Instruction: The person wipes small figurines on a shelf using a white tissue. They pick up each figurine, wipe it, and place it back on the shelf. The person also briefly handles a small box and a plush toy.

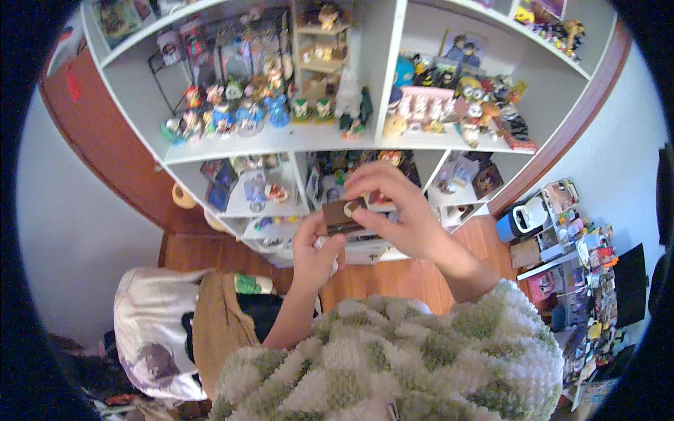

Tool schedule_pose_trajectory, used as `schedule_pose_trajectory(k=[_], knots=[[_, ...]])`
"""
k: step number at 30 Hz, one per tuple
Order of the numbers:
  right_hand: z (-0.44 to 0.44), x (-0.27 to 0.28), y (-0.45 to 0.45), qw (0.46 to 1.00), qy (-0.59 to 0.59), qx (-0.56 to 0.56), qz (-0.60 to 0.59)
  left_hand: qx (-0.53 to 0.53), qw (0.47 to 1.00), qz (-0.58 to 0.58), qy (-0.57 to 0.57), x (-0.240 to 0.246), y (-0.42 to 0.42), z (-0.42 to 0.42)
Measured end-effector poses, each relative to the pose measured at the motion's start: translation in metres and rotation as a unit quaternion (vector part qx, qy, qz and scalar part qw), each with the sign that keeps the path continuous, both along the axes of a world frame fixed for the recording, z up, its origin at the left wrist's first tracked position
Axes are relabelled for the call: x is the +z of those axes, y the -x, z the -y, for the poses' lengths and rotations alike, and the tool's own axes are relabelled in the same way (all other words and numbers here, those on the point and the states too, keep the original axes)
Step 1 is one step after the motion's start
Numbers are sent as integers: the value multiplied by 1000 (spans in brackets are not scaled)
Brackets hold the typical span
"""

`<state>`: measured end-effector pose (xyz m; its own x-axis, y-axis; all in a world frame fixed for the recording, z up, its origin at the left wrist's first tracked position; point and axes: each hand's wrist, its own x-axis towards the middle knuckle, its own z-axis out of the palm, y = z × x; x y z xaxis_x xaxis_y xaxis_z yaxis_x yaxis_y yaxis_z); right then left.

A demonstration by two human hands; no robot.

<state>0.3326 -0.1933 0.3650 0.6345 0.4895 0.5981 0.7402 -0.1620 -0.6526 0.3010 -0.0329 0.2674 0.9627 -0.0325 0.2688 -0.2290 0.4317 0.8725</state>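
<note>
In front of the shelves, my left hand grips a small brown box-like object by its left end. Something white and crumpled, like tissue, shows between the palm and fingers of that same hand. My right hand reaches in from the right, its thumb against the right part of the brown object. Its other fingers arch above, apart from the thumb. A small round cream-coloured piece shows on the brown face beside the thumb tip; whether it is attached or pinched there cannot be told.
A white shelf unit full of figurines stands before me. Clothes, among them a brown garment, hang or lie at left. A blue-and-white bin and a crowded desk stand at right. Wooden floor shows below my hands.
</note>
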Motion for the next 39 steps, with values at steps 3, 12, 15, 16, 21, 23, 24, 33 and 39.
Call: schedule_pose_trajectory(k=[3,12,15,16,21,23,24,33,39], knots=[[17,1,1,999,-19,-27,-35,-24,999,26,21,0,-12,11],[45,-19,-18,996,-10,-50,-75,-2,999,20,42,6,-35,26],[49,-21,-28,996,-15,-39,-78,17,998,39,48,15,-40,31],[49,-21,-31,996,-21,-35,-77,28,997,47,48,19,-42,34],[53,-18,-50,997,-11,-31,-76,70,995,41,55,30,-50,48],[56,-18,-59,997,-14,-10,-74,92,993,41,55,31,-50,54],[58,-19,-63,997,-18,7,-73,109,991,44,64,30,-50,58],[56,-25,-85,994,-10,58,-88,152,986,52,51,29,-51,71],[42,-19,-95,992,-7,64,-107,123,988,72,64,32,-65,55]])
